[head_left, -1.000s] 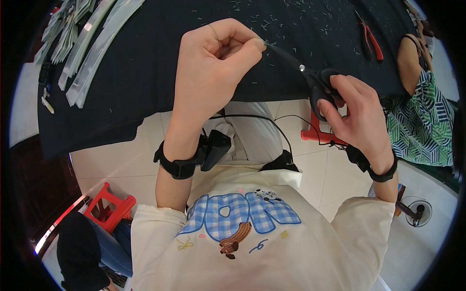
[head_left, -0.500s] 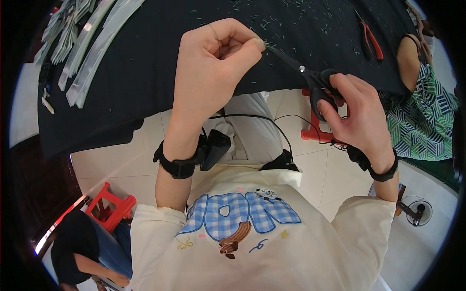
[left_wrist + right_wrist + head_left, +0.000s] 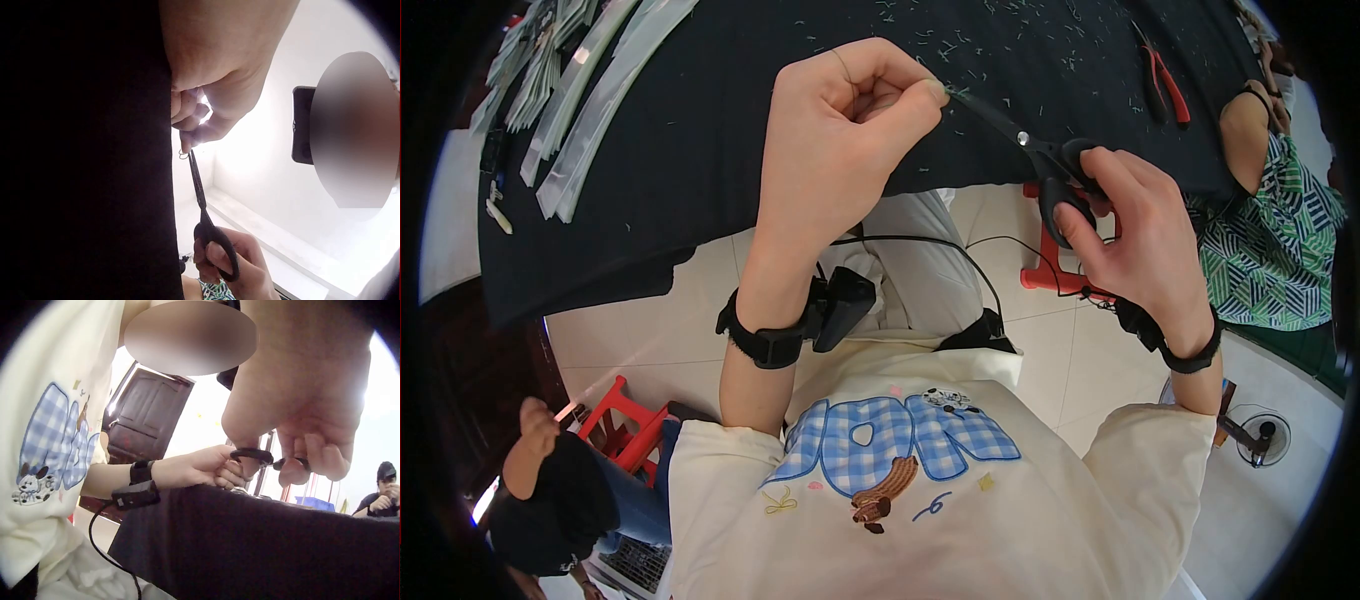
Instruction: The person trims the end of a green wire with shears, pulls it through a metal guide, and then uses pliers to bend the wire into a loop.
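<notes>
Near the table's front edge, in the head view, my left hand [image 3: 830, 140] pinches a fine strand between thumb and forefinger. A thin line of it crosses the back of that hand. A small loop of the strand [image 3: 183, 155] pokes out below the fingertips in the left wrist view. My right hand [image 3: 1145, 230] grips black-handled scissors [image 3: 1023, 139], thumb and fingers through the loops. The scissors' blades lie close together, their tips right at the left fingertips. The right wrist view shows the scissors' handle loop [image 3: 251, 454] round the thumb.
Many tiny pale green clippings [image 3: 948, 48] are scattered over the black tablecloth [image 3: 690, 130]. Red-handled pliers [image 3: 1168, 88] lie at the right. Clear plastic sleeves [image 3: 605, 120] lie at the left. Red stools [image 3: 625, 425] and other people are nearby; a cable [image 3: 940, 241] hangs below the table.
Both hands stay almost in place, with the scissors shifting very slightly at the left fingertips. At lower left, another person has moved and raised an arm.
</notes>
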Tool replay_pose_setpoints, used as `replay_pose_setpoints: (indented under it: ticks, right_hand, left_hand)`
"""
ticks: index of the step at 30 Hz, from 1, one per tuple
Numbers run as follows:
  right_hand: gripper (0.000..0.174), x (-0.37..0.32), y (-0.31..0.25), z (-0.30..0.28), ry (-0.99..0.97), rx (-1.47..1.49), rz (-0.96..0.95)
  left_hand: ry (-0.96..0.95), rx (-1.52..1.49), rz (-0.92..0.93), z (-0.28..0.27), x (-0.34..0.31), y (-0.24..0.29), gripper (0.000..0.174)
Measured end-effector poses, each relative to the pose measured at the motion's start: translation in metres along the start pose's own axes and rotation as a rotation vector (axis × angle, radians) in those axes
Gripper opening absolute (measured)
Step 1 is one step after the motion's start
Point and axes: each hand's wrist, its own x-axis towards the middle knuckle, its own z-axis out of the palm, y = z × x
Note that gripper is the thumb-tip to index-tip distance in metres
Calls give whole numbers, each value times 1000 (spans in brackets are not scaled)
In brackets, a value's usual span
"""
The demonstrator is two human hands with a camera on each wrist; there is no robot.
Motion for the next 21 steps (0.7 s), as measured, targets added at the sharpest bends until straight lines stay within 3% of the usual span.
replay_pose_setpoints:
  ticks: [21]
  right_hand:
    - [21, -2, 2, 4, 8, 40, -29]
  left_hand:
    - [-34, 66, -41, -4, -1, 4, 11]
